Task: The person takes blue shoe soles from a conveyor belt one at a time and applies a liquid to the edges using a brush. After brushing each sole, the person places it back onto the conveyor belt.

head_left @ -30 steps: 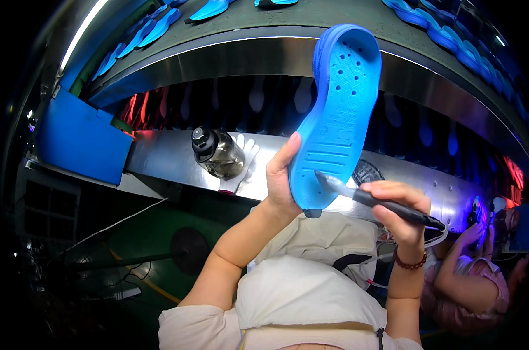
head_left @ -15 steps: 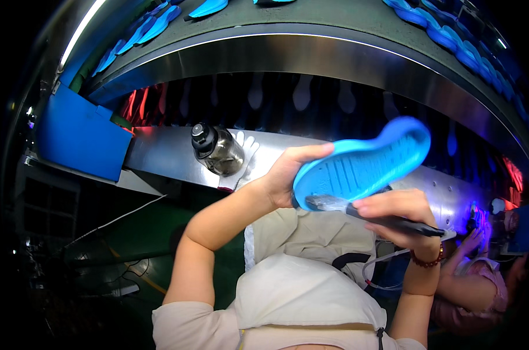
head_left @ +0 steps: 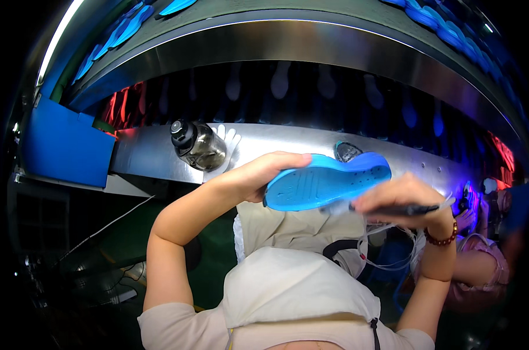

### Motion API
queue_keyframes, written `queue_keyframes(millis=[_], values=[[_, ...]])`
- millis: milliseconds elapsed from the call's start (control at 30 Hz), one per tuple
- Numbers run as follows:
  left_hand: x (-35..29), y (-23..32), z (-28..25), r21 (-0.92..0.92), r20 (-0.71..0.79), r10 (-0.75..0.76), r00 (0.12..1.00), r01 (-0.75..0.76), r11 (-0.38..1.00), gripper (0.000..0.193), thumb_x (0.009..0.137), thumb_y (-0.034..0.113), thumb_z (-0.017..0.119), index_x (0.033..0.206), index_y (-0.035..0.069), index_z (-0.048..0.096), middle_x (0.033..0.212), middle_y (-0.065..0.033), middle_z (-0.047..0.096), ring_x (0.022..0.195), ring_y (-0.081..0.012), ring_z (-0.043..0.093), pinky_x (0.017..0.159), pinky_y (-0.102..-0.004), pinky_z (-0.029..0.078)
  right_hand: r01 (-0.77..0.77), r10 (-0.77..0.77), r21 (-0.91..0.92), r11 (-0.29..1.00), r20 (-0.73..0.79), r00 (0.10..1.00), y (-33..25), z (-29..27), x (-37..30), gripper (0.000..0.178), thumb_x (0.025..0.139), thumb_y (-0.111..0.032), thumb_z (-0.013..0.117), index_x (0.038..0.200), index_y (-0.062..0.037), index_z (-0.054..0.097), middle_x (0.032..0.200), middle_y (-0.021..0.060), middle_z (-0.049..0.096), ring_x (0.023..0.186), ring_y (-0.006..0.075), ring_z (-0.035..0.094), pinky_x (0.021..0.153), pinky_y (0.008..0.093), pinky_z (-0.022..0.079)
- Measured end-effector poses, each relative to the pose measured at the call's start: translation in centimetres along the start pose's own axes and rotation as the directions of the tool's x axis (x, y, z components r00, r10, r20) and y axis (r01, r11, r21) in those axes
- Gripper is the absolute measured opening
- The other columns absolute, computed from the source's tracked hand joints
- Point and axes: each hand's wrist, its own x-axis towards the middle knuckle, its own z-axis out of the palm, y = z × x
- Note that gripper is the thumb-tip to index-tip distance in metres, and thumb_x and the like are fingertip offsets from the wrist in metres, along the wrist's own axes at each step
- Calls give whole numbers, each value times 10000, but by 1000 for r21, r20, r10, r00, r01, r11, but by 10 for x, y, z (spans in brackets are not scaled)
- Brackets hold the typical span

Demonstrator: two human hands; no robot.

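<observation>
My left hand [head_left: 271, 169] grips the heel end of a blue shoe sole [head_left: 323, 185], thumb on the upper rim and fingers partly hidden behind it. The sole's hollow inner side, with grooves and small holes, faces me. In my right hand [head_left: 405, 195] is a brush [head_left: 415, 209] with a dark handle, closed in my fingers. A pale tube trails from the handle's far end. Motion smears the brush's pale tip, which lies close to the sole's lower edge; whether they touch I cannot tell. Behind the sole, a dark oval piece [head_left: 348, 152] rests on the metal ledge [head_left: 276, 139].
A dark see-through bottle [head_left: 201, 147] and a white glove [head_left: 229, 143] are on the ledge at left, beside a blue box [head_left: 66, 143]. Several blue soles [head_left: 130, 26] lie on the upper green belt [head_left: 229, 13]. Another person [head_left: 480, 262] works at the right.
The sole has moved left, down and turned flatter. My right hand has shifted right, and the brush tip has left the sole's heel end. The dark oval piece now shows.
</observation>
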Motion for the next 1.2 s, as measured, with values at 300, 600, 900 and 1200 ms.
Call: queue_keyframes(millis=[300,600,900,1200], values=[[11,-19,-17,-261,61,166,984,-145,954,582,848,378,443,1285,4,355,1156,-207,505,981,-312,558,784,-427,488,-77,228,416,906,-327,917,0,13,-5,200,745,-40,651,940,2,653,775,116,662,594,91,609,521,206,480],[36,-38,-12,-498,6,245,969,-210,841,575,856,380,404,1296,17,331,1206,-219,462,1013,-378,537,758,-524,493,-140,429,414,899,-776,463,59,25,4,154,780,-49,617,920,6,651,730,48,628,507,62,526,452,171,413],[46,-39,-24,-427,-118,224,967,-253,868,571,856,388,406,1273,1,365,1173,-216,492,988,-358,553,777,-510,481,-98,291,313,945,-665,687,40,80,7,186,729,-16,627,905,40,644,799,157,654,552,115,580,498,219,462],[46,114,32,-424,78,775,627,-682,595,621,886,422,274,1320,-22,266,1296,-246,360,1138,-421,425,885,-562,402,-99,227,205,974,-906,356,70,14,-61,241,856,-168,527,974,20,622,866,116,652,677,93,571,597,190,428]])
